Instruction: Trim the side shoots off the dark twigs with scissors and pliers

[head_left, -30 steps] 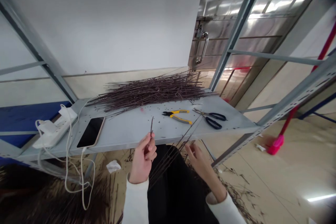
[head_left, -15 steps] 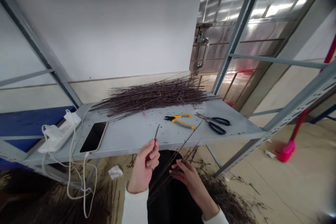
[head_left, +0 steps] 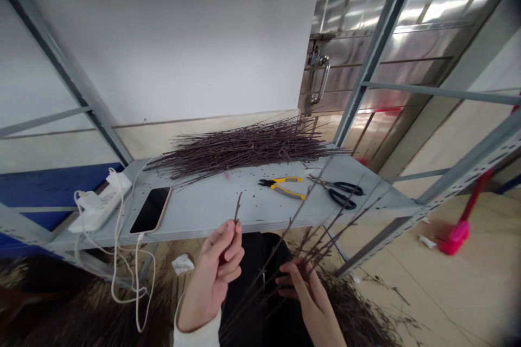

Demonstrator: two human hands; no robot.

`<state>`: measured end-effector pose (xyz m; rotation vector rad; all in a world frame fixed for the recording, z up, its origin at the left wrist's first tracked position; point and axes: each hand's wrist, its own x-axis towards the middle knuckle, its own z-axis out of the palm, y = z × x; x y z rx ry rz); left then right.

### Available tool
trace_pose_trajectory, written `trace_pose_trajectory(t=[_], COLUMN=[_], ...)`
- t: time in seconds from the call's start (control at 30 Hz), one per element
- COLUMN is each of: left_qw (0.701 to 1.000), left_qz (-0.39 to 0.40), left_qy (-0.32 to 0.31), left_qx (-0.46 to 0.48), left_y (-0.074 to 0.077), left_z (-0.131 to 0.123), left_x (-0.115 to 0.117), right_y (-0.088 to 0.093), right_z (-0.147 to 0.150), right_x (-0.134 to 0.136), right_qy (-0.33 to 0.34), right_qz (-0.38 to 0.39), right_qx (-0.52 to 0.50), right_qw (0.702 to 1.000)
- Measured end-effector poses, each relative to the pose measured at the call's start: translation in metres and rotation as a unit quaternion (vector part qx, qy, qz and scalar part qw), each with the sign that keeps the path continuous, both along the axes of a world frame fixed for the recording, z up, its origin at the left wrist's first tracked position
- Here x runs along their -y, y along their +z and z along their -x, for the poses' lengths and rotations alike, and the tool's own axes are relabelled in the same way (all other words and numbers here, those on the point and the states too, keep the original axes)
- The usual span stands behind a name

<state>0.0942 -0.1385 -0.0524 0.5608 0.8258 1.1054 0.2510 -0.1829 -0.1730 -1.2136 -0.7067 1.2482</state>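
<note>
My left hand (head_left: 214, 271) is closed in a pinch on a thin dark twig (head_left: 237, 207) whose tip sticks up in front of the shelf edge. My right hand (head_left: 303, 290) is closed around a long branching twig (head_left: 325, 227) that rises up and to the right over my lap. A big pile of dark twigs (head_left: 244, 147) lies at the back of the grey metal shelf (head_left: 203, 206). Yellow-handled cutters (head_left: 285, 186) and black scissors (head_left: 340, 191) lie on the shelf, beyond my right hand.
A phone (head_left: 151, 209) on a white cable lies at the shelf's left, beside a white power strip (head_left: 100, 206). Slanted grey frame posts (head_left: 368, 59) rise on both sides. Loose twigs (head_left: 358, 314) litter the floor. A crumpled tissue (head_left: 182, 263) lies under the shelf. A pink object (head_left: 453, 237) stands on the floor at right.
My right hand has moved in toward my lap, taken hold of a long branching twig and lifted it. My left hand keeps its twig, nearly still. The view has tilted slightly.
</note>
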Motion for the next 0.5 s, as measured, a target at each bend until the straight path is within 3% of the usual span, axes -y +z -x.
trace_pose_trajectory(t=[0.13, 0.27, 0.37, 0.5], left_qw=[0.996, 0.975, 0.951, 0.935], left_qz=[-0.06, -0.161, -0.218, -0.225], left_qy=[0.049, 0.114, 0.122, 0.093], left_qx=[-0.033, -0.107, -0.183, -0.259], left_y=[0.012, 0.015, 0.004, -0.027], left_z=[0.001, 0.004, 0.01, 0.02], left_x=[0.004, -0.008, -0.029, -0.061], right_y=[0.036, 0.055, 0.058, 0.05], right_z=[0.013, 0.024, 0.029, 0.031], right_x=[-0.024, -0.058, -0.082, -0.103], right_qy=[0.061, 0.159, 0.202, 0.216], right_qz=[-0.043, -0.088, -0.107, -0.12], right_qx=[0.013, 0.021, 0.017, 0.036], right_qw=[0.997, 0.983, 0.973, 0.968])
